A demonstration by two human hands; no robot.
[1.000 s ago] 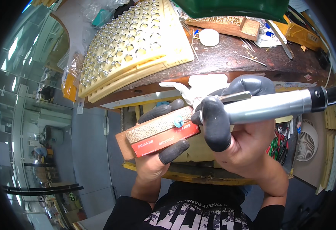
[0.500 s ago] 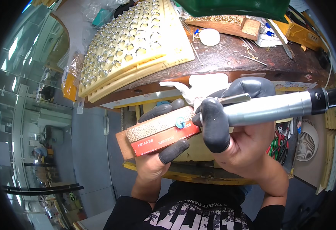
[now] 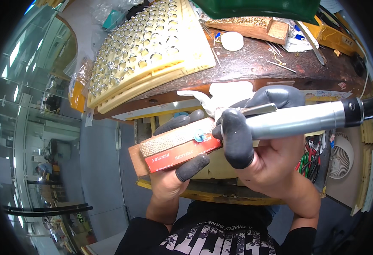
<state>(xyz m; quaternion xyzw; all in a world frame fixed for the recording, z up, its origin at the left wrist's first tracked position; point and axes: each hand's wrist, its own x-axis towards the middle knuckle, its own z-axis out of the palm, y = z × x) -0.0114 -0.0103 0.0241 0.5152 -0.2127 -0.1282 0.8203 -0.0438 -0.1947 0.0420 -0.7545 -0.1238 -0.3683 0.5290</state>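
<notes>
My left hand [image 3: 171,180], in black finger covers, grips a wooden block [image 3: 137,161] with a red-wrapped side and a pale, woven-looking metallic strip [image 3: 165,142] along its top. My right hand [image 3: 263,163], also in finger covers, is closed around a silver handheld rotary tool [image 3: 295,121]. A small blue disc [image 3: 199,135] at that tool's tip sits against the strip near its right end; exact contact is hard to make out. A white wrapped support [image 3: 229,91] is behind my fingers at the bench's front edge, partly hidden by them.
The dark wooden bench [image 3: 250,63] holds yellow boards [image 3: 195,55] of rings, a wooden tray [image 3: 275,32], a white puck [image 3: 232,41] and loose metal rods. A green object [image 3: 258,8] overhangs the back. Right are a fan [image 3: 339,155] and cables; far left, a person [image 3: 44,170] beyond glass.
My right hand and the rotary tool have shifted very slightly down and left since a second ago. The block in my left hand stays almost in the same position.
</notes>
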